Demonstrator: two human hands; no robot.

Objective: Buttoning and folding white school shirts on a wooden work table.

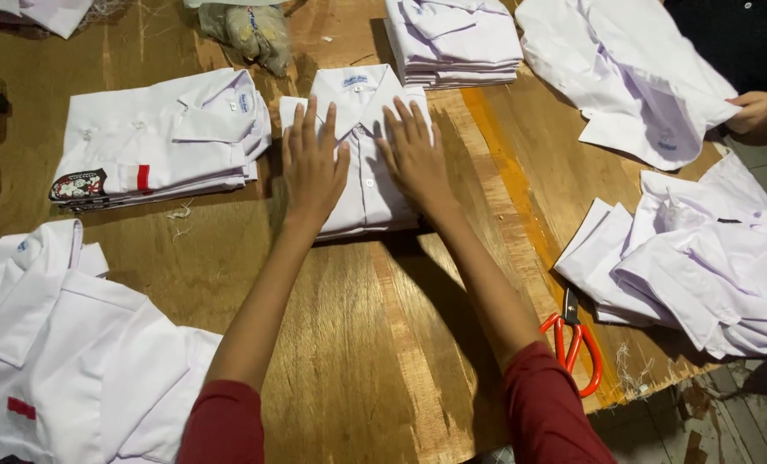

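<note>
from the head camera, your left hand (313, 163) lies flat with its fingers spread on the left half of a folded white cotton shirt with a buttoned front and a pointed collar (362, 185), and your right hand (415, 159) lies flat the same way on its right half; neither hand pinches anything. the folded shirt sits at the middle of the worn brown wooden table (358, 361), collar pointing away from you, its button strip showing between your two hands. your sleeves are dark red.

just left of it is a low stack of folded white shirts with a red stripe and a dark badge on the sleeve (156, 142). beyond it, at the far edge, stands a taller pile of folded white shirts (456, 39). loose unfolded white shirts are heaped at the right (710, 266) and at the near left (57, 361). a pair of scissors with orange-red handles (574, 339) lies near the right edge, beside your right forearm. at the far right, another person's hand (754, 110) grips the edge of a loose white shirt (633, 77).
</note>
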